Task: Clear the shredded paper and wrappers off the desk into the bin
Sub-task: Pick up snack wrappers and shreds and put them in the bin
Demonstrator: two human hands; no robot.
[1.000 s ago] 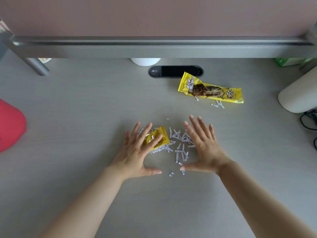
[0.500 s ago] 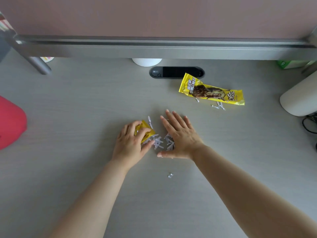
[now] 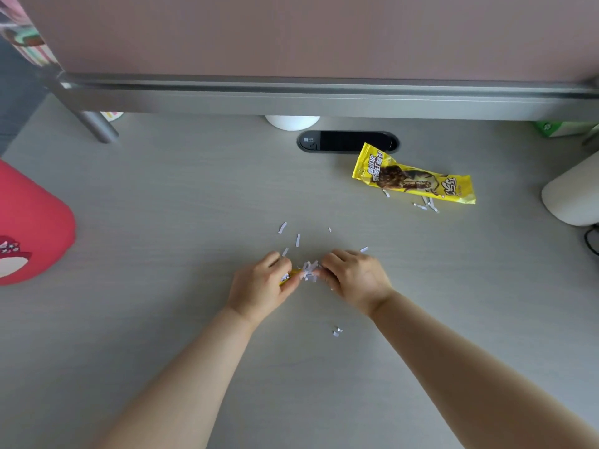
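A small bunch of white shredded paper [image 3: 308,270] sits squeezed between my two hands at the middle of the grey desk [image 3: 162,222]. My left hand [image 3: 262,285] curls round a small yellow wrapper [image 3: 289,276] and some shreds. My right hand [image 3: 355,278] curls its fingers round the shreds from the right. Loose shreds [image 3: 290,238] lie just beyond my hands, and two more loose shreds [image 3: 337,331] lie nearer me. A long yellow wrapper [image 3: 413,178] lies at the far right with a few shreds [image 3: 426,204] beside it. No bin is in view.
A red rounded object [image 3: 29,228] lies at the left edge. A white cylinder [image 3: 573,196] and a black cable [image 3: 592,241] are at the right edge. At the back are a black cable port [image 3: 346,141], a white base [image 3: 292,122], a shelf rail [image 3: 324,95] and its metal leg [image 3: 94,126].
My hands went from flat and apart to curled and close together, scooping the scattered shreds and the small yellow wrapper into one bunch between them. A few shreds stayed behind on the desk.
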